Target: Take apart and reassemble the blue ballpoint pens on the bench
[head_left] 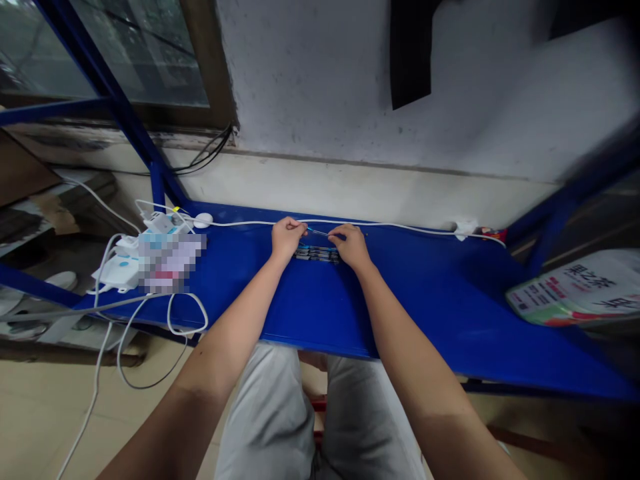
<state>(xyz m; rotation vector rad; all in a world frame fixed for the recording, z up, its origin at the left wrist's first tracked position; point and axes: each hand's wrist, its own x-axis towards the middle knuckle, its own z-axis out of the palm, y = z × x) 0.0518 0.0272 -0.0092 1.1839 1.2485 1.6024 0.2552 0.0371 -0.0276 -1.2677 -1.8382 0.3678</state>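
A thin, pen-like stick [318, 232] with a blue end spans the gap between my two hands. My left hand [287, 239] pinches its blue end, fingers closed. At its other end, the fingertips of my right hand [351, 244] are closed on it. Just below the stick, a row of several similar slim sticks [317, 253], dark and clear with some blue, lies on the blue tabletop [315, 307]. My right hand's fingers partly cover the right end of that row.
White power strips [123, 267] and looped white cables stand at the left. A white cable [240, 223] runs along the back edge by the wall. A large printed bag or bottle [575, 287] is at the right. Blue frame posts rise at both sides.
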